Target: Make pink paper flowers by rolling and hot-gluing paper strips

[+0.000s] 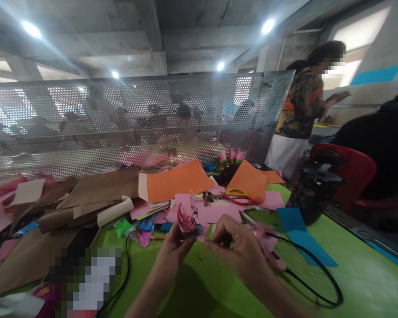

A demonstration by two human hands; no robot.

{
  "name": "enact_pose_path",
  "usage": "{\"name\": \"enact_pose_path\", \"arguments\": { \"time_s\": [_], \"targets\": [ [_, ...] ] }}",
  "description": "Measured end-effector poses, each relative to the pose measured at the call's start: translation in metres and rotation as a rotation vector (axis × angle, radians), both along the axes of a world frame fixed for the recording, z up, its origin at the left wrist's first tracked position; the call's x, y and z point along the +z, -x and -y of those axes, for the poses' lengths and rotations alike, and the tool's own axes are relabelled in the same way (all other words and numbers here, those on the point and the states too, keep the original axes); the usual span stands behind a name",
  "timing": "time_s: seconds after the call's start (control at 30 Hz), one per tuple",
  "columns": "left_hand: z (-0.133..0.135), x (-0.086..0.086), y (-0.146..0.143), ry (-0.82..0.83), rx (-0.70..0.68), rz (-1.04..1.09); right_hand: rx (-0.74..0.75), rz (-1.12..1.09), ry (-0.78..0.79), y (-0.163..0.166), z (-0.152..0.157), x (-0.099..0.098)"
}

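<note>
My left hand (173, 252) is closed around the base of a rolled pink paper flower (186, 221), holding it upright over the green table (358, 274). My right hand (239, 247) is just to the right of it, fingers pinched on a thin stick-like stem that reaches toward the flower's base. A pink glue gun (269, 249) with a small red light lies right behind my right hand, its black cord (313, 282) looping across the table to the right.
Orange (177, 181), pink and brown paper sheets (99, 187) litter the table's back, with blue paper (300, 234) on the right. A perforated metal screen (135, 119) closes the far side. A person (301, 110) stands at the right near a red chair (354, 170).
</note>
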State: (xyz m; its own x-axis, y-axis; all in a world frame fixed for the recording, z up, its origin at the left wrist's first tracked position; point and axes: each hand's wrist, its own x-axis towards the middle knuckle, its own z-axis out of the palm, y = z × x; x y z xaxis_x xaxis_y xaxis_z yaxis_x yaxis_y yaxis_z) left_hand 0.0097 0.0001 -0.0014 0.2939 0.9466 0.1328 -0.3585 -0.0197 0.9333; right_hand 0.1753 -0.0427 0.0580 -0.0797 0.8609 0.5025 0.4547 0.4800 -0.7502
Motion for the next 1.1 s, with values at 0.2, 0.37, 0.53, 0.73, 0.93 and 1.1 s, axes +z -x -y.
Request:
{"name": "enact_pose_path", "arguments": {
  "time_s": [0.2, 0.37, 0.53, 0.73, 0.93, 1.1],
  "targets": [
    [0.001, 0.000, 0.000, -0.032, 0.007, -0.019, 0.091, 0.117, -0.031, 0.001, 0.000, 0.003],
    [0.012, 0.013, -0.001, 0.038, -0.013, -0.045, 0.144, 0.161, -0.094, 0.004, -0.002, -0.003],
    [0.013, 0.013, -0.001, 0.021, -0.015, -0.066, 0.136, 0.188, -0.096, 0.005, -0.002, -0.006],
    [0.012, 0.011, 0.002, -0.060, -0.014, -0.125, 0.122, 0.234, -0.110, 0.004, -0.002, -0.006],
    [0.018, 0.016, 0.006, 0.158, 0.132, -0.222, 0.085, 0.353, -0.138, 0.005, -0.001, -0.006],
    [0.013, 0.007, 0.005, 0.154, 0.165, -0.163, 0.052, 0.458, -0.190, 0.006, 0.001, -0.006]
  ]
}}
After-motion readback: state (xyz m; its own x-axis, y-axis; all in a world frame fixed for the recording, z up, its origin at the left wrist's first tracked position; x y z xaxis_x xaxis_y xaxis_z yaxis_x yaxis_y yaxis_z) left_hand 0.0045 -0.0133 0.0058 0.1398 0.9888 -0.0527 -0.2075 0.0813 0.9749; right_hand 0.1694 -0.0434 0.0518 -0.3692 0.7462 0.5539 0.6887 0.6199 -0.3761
